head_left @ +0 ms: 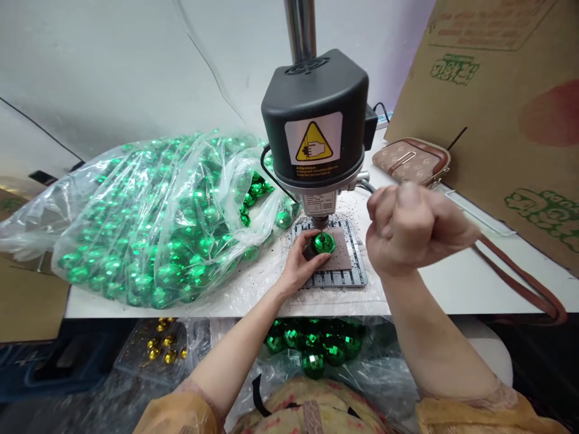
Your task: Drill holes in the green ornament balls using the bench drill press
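My left hand [299, 264] curls its thumb and fingers around a shiny green mirror-faceted ball [324, 242], which rests on a pinkish-brown pad [342, 256] over a slotted metal base plate [359, 274]. Directly above the ball is the chuck of a black bench drill press [314, 108]; whether the bit touches the ball is unclear. At the machine's right side, my right hand [409, 226] is closed in a fist around the feed lever [367, 185], whose end is hidden inside the fingers.
A large clear plastic bag [149, 223] of green balls fills the table's left side. More green balls [312, 355] lie in plastic below the front edge, near gold balls [168, 346]. A brown purse [411, 160] and cardboard box [497, 120] stand right. Dark shavings surround the base.
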`<action>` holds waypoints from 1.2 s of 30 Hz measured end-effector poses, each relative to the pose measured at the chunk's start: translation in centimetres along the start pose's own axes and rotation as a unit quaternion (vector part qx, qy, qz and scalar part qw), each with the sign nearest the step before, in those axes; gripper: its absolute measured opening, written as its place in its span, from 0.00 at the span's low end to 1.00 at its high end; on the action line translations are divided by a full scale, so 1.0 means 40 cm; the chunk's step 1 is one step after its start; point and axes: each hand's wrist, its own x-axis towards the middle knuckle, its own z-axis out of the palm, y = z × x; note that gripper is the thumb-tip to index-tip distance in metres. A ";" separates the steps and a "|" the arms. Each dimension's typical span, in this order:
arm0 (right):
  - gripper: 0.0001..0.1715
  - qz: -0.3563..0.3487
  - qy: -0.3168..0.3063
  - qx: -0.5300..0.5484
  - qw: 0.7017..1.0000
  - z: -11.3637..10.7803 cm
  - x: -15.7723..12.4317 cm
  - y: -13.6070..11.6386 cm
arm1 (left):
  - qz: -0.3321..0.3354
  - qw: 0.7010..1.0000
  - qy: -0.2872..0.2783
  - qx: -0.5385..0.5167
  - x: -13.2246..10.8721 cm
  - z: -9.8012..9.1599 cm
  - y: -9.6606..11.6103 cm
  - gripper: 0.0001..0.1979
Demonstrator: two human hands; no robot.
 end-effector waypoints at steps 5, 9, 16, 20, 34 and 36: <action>0.27 0.080 -0.001 -0.024 0.997 0.054 0.083 -0.019 | 0.027 0.992 0.088 0.085 -0.019 0.002 0.031 0.23; 0.24 0.104 -0.004 -0.057 0.993 0.060 0.100 -0.026 | 0.130 0.968 0.117 0.181 -0.124 -0.046 0.084 0.22; 0.24 0.091 0.002 -0.031 0.995 0.057 0.093 -0.015 | 0.206 0.860 -0.164 0.437 -0.464 -0.199 0.009 0.18; 0.24 0.076 0.004 -0.012 0.997 0.060 0.094 -0.013 | -0.090 0.807 -0.227 0.538 -0.539 -0.234 -0.044 0.23; 0.24 0.085 0.004 -0.034 0.996 0.054 0.095 -0.013 | 0.013 0.935 0.105 0.338 0.190 -0.296 0.087 0.09; 0.25 0.083 0.002 -0.043 0.996 0.052 0.093 -0.013 | -0.024 0.957 0.155 0.246 0.302 -0.309 0.048 0.03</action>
